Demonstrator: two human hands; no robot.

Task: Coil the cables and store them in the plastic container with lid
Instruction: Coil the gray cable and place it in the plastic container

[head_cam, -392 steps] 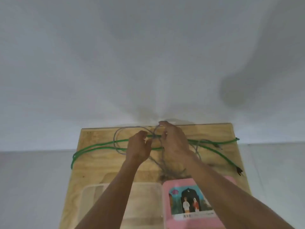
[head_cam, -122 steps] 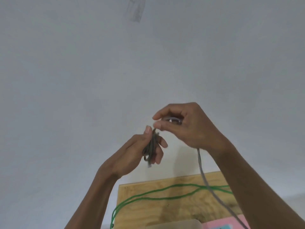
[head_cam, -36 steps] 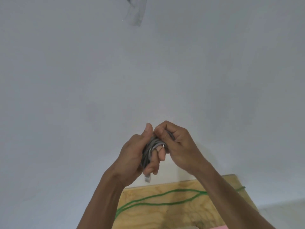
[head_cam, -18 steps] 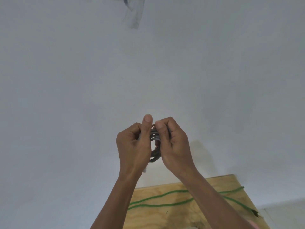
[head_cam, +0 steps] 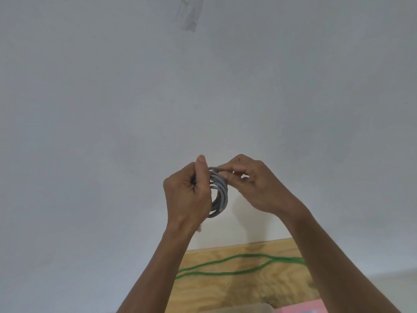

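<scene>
a grey cable (head_cam: pixel 220 193), wound into a small coil of several loops, is held up in front of a pale wall (head_cam: pixel 112 109), between the two hands and well above the wooden board (head_cam: pixel 248 283) seen below them. the left side of the coil is gripped by the left hand (head_cam: pixel 188 195), whose fingers are curled round the loops while the thumb is pointed upward along them. the top of the coil is pinched by the right hand (head_cam: pixel 255 188), with the thumb and forefinger closed on a strand just beside the left thumb and the remaining fingers curled behind. the right half of the coil is left uncovered in the gap between the two hands, and its loops are seen stacked one beside another. a small pale end of something is glimpsed just under the left wrist; whether it is the cable's plug cannot be told.

below the forearms, a green cable (head_cam: pixel 225 266) is laid uncoiled on the board, in two strands running across from under the left forearm to behind the right forearm. at the bottom edge, between the forearms, the rim of a translucent plastic container (head_cam: pixel 248 307) is partly shown, and just beside it, under the right forearm, a corner of a pink lid (head_cam: pixel 300 307) is seen. high above the hands, a strip of grey tape (head_cam: pixel 190 13) is stuck to the wall.
</scene>
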